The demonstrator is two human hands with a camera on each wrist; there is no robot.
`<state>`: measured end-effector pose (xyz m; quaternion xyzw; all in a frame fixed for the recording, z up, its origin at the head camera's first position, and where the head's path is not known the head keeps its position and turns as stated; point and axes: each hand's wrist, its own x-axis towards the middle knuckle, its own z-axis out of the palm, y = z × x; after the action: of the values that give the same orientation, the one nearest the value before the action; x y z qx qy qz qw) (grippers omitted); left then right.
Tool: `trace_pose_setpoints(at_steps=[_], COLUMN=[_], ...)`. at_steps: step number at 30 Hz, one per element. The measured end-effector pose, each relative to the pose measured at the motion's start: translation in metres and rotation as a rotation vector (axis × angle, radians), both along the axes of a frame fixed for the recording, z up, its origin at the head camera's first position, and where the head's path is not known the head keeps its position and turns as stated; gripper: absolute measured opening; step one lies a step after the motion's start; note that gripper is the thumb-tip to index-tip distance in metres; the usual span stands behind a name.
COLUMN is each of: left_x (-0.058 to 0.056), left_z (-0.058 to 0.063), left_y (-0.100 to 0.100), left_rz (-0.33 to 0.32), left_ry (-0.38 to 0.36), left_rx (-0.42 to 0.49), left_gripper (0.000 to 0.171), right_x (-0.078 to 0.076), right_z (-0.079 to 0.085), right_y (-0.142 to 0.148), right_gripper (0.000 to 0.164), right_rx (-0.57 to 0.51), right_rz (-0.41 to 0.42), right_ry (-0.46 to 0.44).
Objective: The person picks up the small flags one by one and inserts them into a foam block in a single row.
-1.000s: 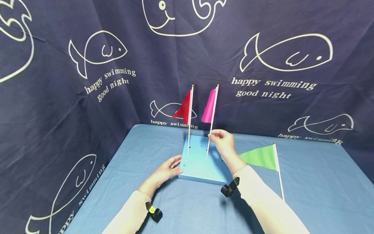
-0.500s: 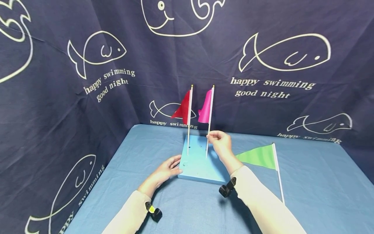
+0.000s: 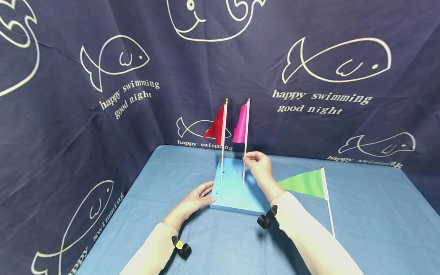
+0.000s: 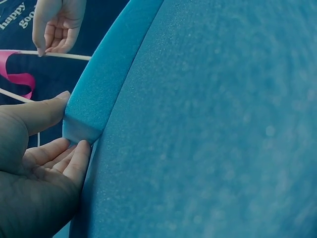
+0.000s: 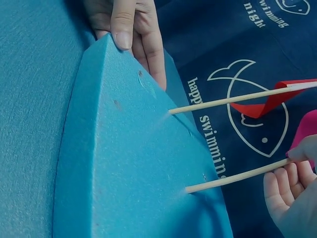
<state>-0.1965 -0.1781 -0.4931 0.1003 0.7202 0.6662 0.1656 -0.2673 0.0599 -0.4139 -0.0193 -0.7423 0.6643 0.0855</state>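
Matt foam blk [image 5: 133,163], smooth wd sticks [image 5: 237,176], cloth bkdrp [image 3: 240,68]

Blue block [image 3: 231,196] in every view

The left grip [image 4: 42,173] holds a blue block [image 4: 99,91]; the right grip [image 4: 60,25] pinches the stick [image 4: 72,56] of a pink flag [image 4: 21,78].

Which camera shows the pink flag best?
The head view: it shows the pink flag nearly whole, tip to blue foam block, the right hand covering a bit. The left wrist view crops its cloth and pole; the right wrist view shows the lower pole but little cloth.
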Motion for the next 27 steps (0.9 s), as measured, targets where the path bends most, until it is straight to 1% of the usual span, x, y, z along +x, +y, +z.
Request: trace_pose_setpoints(at_steps=[5, 16, 23, 27], left_x=[0.000, 0.000, -0.001, -0.001], left_z=[0.000, 0.001, 0.007, 0.009], left_y=[0.001, 0.002, 0.003, 0.003], left_rz=[0.003, -0.004, -0.003, -0.008], left_ry=[-0.005, -0.001, 0.008, 0.014], left_rx=[0.005, -0.012, -0.066, -0.079], left_gripper=[0.070, 0.070, 0.071, 0.071], right_x=[-0.001, 0.000, 0.004, 0.009], right_z=[0.000, 0.000, 0.011, 0.017], right_y=[0.000, 0.006, 0.018, 0.030], right_gripper=[0.018, 0.022, 0.031, 0.035], right_rx=[-0.010, -0.014, -0.067, -0.071], right_rz=[0.006, 0.005, 0.032, 0.046], right_ry=[0.015, 0.001, -0.020, -0.063])
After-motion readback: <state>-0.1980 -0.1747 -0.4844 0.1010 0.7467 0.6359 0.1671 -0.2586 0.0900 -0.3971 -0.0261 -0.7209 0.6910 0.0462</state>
